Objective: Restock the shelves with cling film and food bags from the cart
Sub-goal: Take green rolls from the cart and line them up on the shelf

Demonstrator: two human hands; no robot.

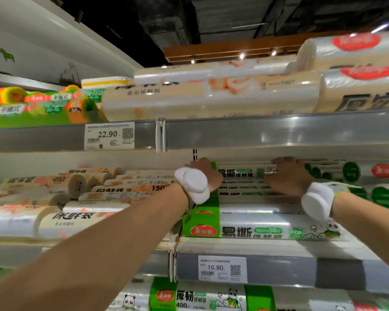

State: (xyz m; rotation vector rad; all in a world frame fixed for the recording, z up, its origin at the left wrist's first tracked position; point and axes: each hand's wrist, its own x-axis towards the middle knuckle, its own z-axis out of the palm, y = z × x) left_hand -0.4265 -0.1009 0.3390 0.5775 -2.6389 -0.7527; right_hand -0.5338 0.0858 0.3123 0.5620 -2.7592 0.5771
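Middle shelf [267,244], frame centre
Cling film stack [254,230] centre-right, food bag rolls [54,187] left of it; left hand [206,173] and right hand [288,176] on its top roll [240,172].

— Where does the view sit?
— On my head: one wide-angle camera, facing the shelves [279,131] at arm's reach, tilted upward.
— How far up?
— The ceiling [211,16] fills the top; my forearms [99,243] enter from both lower corners.

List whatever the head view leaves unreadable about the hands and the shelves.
Head view:
- Left hand fingers: hidden behind its own back and the white wrist band; grip on the top cling film roll unclear.
- Right hand: fingertips blurred, grip unclear.
- Cart: outside the frame.
- Green rolls, upper left: labels motion-blurred.
- Price tag small print: too small.
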